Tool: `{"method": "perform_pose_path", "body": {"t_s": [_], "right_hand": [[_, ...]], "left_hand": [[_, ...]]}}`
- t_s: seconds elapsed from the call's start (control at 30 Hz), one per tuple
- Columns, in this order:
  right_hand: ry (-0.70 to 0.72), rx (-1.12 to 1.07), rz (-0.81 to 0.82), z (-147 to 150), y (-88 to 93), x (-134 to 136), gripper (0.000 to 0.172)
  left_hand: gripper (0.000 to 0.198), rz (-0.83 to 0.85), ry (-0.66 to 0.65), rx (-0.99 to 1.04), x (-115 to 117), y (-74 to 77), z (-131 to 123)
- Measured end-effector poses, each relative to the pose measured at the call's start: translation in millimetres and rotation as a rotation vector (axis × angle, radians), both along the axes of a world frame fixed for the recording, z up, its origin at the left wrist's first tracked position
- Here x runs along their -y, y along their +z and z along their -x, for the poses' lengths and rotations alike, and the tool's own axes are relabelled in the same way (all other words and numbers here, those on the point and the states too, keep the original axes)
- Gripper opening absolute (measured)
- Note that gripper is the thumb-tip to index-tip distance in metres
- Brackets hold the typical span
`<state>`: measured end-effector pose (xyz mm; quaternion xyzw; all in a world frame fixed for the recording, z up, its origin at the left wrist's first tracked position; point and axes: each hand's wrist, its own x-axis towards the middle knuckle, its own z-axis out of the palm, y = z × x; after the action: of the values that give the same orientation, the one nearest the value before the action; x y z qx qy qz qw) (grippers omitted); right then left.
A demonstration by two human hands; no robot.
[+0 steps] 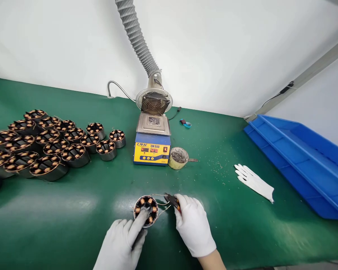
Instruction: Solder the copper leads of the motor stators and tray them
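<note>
A round motor stator (145,210) with copper coils stands on the green mat near the front edge. My left hand (124,240), in a white glove, grips it with a finger pushed into its middle. My right hand (193,225), also gloved, is closed on small cutting pliers (171,200) with dark and red handles. The jaws of the pliers sit at the thin wire leads that stick out of the stator's right side.
Several more stators (50,144) are crowded at the left. A blue and yellow solder pot (152,144) with a fume hose (138,37) stands behind, a small cup of scraps (178,158) beside it. A spare white glove (255,182) and blue trays (298,161) lie to the right.
</note>
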<state>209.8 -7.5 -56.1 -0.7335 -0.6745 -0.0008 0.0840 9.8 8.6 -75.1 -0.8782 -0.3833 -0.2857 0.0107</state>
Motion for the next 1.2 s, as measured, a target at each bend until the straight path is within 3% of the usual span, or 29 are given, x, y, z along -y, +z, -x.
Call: {"method": "perform_pose_path", "body": {"t_s": [0.13, 0.5, 0.63, 0.77, 0.83, 0.93, 1.07, 1.2], "right_hand": [[0.011, 0.027, -0.003, 1, 1.2, -2, 0.025], [-0.044, 0.050, 0.087, 11, 2.0, -1, 0.018], [-0.164, -0.004, 0.177, 6, 8.9, -10, 0.018], [-0.430, -0.134, 0.224, -21, 28.5, -19, 0.027], [-0.470, -0.139, 0.229, -33, 36.7, -20, 0.028], [-0.356, -0.258, 0.277, -35, 41.0, -16, 0.024], [-0.171, -0.641, 0.426, -18, 38.8, -16, 0.025], [-0.096, -0.713, 0.462, -7, 36.4, -24, 0.023]], "left_hand": [[0.032, 0.007, 0.022, 0.042, -3, 1.9, -3], [0.027, -0.188, 0.033, 0.004, -11, -2.1, -4], [0.028, -0.193, 0.011, -0.049, -11, 0.9, -4], [0.027, -0.195, 0.019, -0.041, -12, 3.4, -5], [0.026, -0.210, 0.030, -0.008, -13, 3.4, -6], [0.027, -0.217, 0.030, 0.016, -13, 1.8, -7], [0.028, -0.205, 0.028, 0.018, -11, -0.2, -6], [0.029, -0.190, 0.028, 0.030, -10, 0.8, -5]]}}
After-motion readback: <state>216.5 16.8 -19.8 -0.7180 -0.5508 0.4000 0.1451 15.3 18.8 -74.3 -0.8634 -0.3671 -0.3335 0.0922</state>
